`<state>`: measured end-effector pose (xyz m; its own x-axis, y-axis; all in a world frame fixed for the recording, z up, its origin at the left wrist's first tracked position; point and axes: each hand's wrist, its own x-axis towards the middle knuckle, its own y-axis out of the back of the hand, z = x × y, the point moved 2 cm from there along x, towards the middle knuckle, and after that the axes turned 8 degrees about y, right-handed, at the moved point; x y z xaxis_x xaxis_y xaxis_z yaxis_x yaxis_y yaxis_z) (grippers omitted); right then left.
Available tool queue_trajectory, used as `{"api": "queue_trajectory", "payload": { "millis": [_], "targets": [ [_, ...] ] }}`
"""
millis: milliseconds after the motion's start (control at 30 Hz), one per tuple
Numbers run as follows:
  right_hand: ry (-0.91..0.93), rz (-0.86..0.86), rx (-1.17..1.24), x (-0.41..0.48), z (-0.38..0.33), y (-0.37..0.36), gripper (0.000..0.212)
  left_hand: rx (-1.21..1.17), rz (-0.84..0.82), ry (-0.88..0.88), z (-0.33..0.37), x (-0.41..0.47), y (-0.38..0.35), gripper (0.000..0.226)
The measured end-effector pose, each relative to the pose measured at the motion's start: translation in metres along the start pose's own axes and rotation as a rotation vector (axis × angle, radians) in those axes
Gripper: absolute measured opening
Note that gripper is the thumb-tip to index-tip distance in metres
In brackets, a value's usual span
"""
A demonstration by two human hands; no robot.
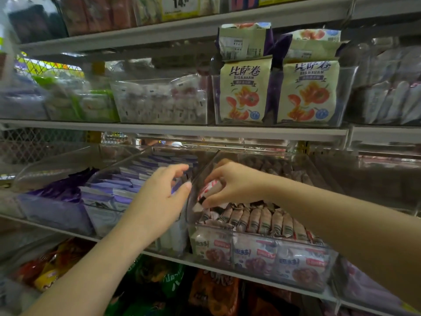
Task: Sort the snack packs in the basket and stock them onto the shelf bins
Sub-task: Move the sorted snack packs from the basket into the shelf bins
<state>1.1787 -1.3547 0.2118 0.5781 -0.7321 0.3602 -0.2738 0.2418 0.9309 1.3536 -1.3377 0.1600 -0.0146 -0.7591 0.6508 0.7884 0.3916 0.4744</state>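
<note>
- Pinching a red-and-white snack pack (pixel 210 188) between the curled fingers (pixel 216 198) and thumb of the right hand (pixel 234 181).
- Held tilted over the left end of a clear bin (pixel 257 236), lower end down among the packs there; touching them or not, cannot tell.
- In that bin, a row of like packs (pixel 262 218) standing on edge side by side, with front packs (pixel 255 254) lying face-out against the front wall.
- Just to the left, loosely curved and holding nothing: the fingers (pixel 180 168) of the left hand (pixel 157 197), palm turned toward the right hand.
- Thumb tip of that hand at the top edge of the clear wall between the two bins; contact hard to make out.
- Under the left hand, a neighbouring bin (pixel 118 164) packed with purple-and-white packs (pixel 136 179).
- Further left on the same shelf (pixel 45 226), a third bin holding dark purple bags (pixel 61 188).
- One shelf up, two cream Bisajuan bags (pixel 246 92) upright side by side in a clear bin, two more of them behind and higher.
- Left of those, clear bins of small pale packs, too blurred to name.
- At the very top, a yellow price tag (pixel 180 5) reading 14.
- On the shelf below the hands, orange, green and yellow bags (pixel 173 283), blurred.
</note>
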Motion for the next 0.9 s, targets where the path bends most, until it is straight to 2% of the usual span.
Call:
{"api": "queue_trajectory", "payload": {
  "millis": [33, 67, 133, 267, 367, 433, 633, 900],
  "targets": [
    [-0.006, -0.046, -0.021, 0.008, 0.000, -0.007, 0.019, 0.039, -0.032, -0.004, -0.004, -0.001, -0.003, 0.041],
    [-0.009, -0.080, -0.041, 0.016, 0.001, -0.012, 0.016, 0.087, -0.058, -0.011, -0.008, -0.002, -0.006, 0.040],
    [-0.027, -0.118, -0.095, 0.027, 0.003, -0.021, 0.023, 0.169, -0.072, -0.047, -0.010, -0.007, -0.010, 0.040],
    [-0.037, -0.119, -0.205, 0.029, 0.007, -0.023, 0.058, 0.289, -0.056, -0.150, -0.012, -0.009, -0.015, 0.038],
    [-0.062, -0.137, -0.151, 0.010, 0.011, -0.018, 0.088, 0.447, -0.049, -0.273, -0.008, -0.004, -0.021, 0.042],
    [-0.043, -0.118, -0.131, -0.003, 0.016, -0.014, 0.096, 0.579, -0.085, -0.340, -0.005, 0.001, -0.029, 0.046],
    [0.023, 0.032, -0.157, -0.015, 0.021, -0.027, 0.069, 0.795, -0.147, -0.386, 0.003, 0.024, -0.043, 0.046],
    [0.006, 0.164, -0.186, -0.001, 0.030, -0.036, 0.058, 0.900, -0.102, -0.387, 0.002, 0.037, -0.049, 0.051]
  ]
}}
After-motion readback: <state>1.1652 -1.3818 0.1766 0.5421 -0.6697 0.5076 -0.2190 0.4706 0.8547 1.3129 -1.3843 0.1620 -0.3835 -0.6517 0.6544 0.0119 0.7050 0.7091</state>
